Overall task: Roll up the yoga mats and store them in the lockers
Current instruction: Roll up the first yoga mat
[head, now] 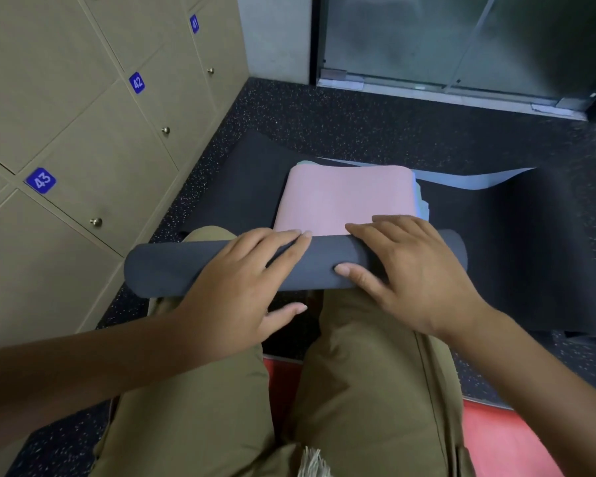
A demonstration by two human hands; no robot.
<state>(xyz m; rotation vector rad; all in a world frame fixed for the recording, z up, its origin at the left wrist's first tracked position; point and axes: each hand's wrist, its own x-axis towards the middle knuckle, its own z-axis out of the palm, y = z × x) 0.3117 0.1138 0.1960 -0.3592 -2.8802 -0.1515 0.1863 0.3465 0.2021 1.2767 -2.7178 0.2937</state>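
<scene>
Speckled black rubber floor (375, 111) beside beige numbered lockers (93, 108): left hand (245, 287) and right hand (410, 270), fingers spread, press the dark grey rolled yoga mat (172, 270).

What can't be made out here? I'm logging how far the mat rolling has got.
- Head view: both hands, left hand and right hand, cover the middle of the dark mat roll.
- The pink folded mat hides most of the pale blue items under it.
- The knees hide most of the red mat.
</scene>
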